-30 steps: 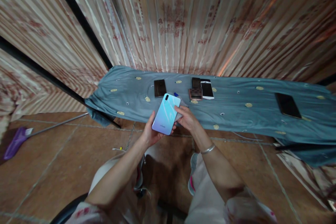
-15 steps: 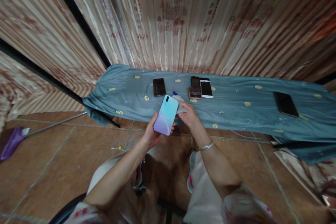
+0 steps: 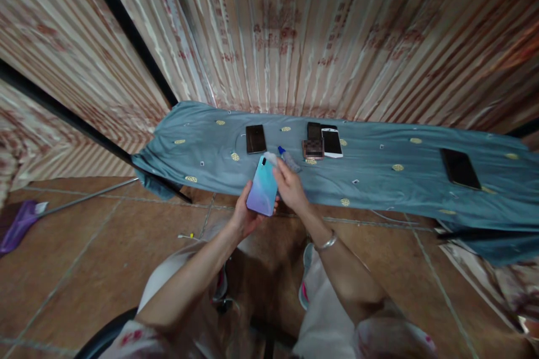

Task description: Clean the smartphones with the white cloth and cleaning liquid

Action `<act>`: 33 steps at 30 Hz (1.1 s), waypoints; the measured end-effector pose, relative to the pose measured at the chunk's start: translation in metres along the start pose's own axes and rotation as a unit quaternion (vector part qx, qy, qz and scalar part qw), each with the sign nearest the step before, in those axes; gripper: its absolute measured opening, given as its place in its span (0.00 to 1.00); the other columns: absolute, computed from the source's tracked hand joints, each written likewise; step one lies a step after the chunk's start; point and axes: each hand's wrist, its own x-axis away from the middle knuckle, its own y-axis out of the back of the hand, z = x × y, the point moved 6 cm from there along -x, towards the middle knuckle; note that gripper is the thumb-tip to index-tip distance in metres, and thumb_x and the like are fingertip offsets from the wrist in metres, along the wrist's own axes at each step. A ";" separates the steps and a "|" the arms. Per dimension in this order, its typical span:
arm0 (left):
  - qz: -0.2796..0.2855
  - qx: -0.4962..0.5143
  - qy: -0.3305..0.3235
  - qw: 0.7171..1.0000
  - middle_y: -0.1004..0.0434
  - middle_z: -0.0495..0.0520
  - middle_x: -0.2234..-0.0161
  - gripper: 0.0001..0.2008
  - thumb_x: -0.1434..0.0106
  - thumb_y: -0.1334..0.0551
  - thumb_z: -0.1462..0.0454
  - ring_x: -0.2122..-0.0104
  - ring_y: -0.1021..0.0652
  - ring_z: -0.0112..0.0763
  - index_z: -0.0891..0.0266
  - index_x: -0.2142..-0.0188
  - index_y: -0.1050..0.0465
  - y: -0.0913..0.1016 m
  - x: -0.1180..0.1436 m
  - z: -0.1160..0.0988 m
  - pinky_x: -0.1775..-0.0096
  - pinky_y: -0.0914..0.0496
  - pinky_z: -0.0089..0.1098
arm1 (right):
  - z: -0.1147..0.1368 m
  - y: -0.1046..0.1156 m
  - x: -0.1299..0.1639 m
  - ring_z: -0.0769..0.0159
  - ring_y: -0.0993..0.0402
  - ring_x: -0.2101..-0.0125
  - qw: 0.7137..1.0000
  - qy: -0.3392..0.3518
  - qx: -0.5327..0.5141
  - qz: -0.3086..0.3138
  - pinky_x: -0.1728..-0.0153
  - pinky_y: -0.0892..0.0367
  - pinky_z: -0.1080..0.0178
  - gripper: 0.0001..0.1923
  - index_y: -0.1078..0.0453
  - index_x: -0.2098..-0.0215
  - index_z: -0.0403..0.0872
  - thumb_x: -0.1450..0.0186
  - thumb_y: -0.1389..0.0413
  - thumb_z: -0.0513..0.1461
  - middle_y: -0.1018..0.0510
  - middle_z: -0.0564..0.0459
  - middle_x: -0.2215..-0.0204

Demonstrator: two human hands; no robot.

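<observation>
My left hand (image 3: 244, 211) is closed around a smartphone (image 3: 262, 188), its blue-to-purple back and dark camera strip facing up. A pale wiping cloth (image 3: 270, 157) is pinched in my right hand (image 3: 290, 185), at the phone's upper right edge. The cloth is mostly hidden by my fingers. Just beyond the right hand lies a clear bottle with a blue cap (image 3: 289, 160), on its side. A dark phone (image 3: 255, 139) rests behind the one I hold.
A blue-green patterned cloth (image 3: 370, 179) covers the long table. On it lie a white-framed phone (image 3: 332, 142), a black phone (image 3: 314, 130), a blurred-out item (image 3: 313, 148) and, far right, another black phone (image 3: 460, 168). Black poles (image 3: 126, 28) stand at left; a purple broom (image 3: 21, 224) lies on the floor.
My right hand has moved left and up with the cloth, from beside the phone onto its top edge. The bottle shows more now. The phone is turned slightly more upright.
</observation>
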 end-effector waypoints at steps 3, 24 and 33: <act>-0.035 0.032 -0.024 0.999 0.21 0.54 0.73 0.23 0.31 0.48 0.52 0.75 0.22 0.33 0.67 0.49 0.27 0.001 0.002 -0.005 0.70 0.27 0.32 | 0.026 -0.017 0.014 0.59 0.46 0.34 0.985 0.106 0.117 0.068 0.33 0.51 0.53 0.27 0.39 0.36 0.45 0.31 0.54 0.45 0.38 0.46 0.35; -0.067 0.040 -0.049 0.996 0.24 0.51 0.75 0.21 0.30 0.53 0.54 0.77 0.24 0.29 0.64 0.57 0.27 0.004 0.003 -0.014 0.74 0.31 0.28 | 0.036 -0.037 0.037 0.54 0.34 0.42 0.955 0.225 0.179 0.072 0.41 0.36 0.49 0.22 0.34 0.39 0.48 0.29 0.56 0.37 0.28 0.45 0.44; -0.019 -0.038 -0.012 0.999 0.23 0.54 0.75 0.23 0.30 0.52 0.52 0.78 0.24 0.32 0.66 0.56 0.27 -0.005 0.001 0.007 0.76 0.30 0.31 | 0.017 -0.012 0.014 0.54 0.36 0.42 0.949 0.174 0.261 0.011 0.40 0.37 0.50 0.23 0.33 0.40 0.41 0.29 0.59 0.36 0.30 0.39 0.42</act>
